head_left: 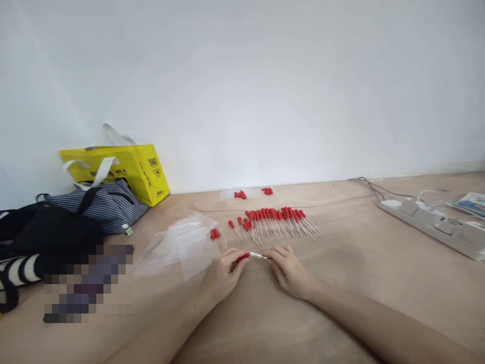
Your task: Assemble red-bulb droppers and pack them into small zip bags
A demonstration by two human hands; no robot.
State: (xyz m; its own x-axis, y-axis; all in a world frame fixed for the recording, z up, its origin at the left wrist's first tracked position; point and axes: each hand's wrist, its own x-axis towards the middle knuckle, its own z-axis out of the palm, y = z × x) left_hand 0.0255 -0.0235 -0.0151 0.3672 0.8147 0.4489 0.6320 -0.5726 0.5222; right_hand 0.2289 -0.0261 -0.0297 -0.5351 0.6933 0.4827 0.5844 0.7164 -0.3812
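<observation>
Between my hands, near the middle of the table, lies one line of red rubber bulb and clear glass tube. My left hand point(226, 273) pinches the red bulb point(243, 257). The fingertips of my right hand point(290, 272) hold the far end of the glass tube point(258, 255), which meets the bulb at its left end. Beyond my hands is a row of several droppers with red bulbs point(278, 215), their clear tubes pointing toward me. Loose red bulbs point(214, 233) and a few bare tubes point(223, 238) rest just left of that row.
Clear plastic bags point(189, 235) are spread left of the droppers. Another bag with red bulbs point(240, 194) lies near the wall. A yellow bag point(151, 177), a striped bag point(109, 205) and black cloth point(68, 227) stand at left. A white power strip point(435, 227) sits at right.
</observation>
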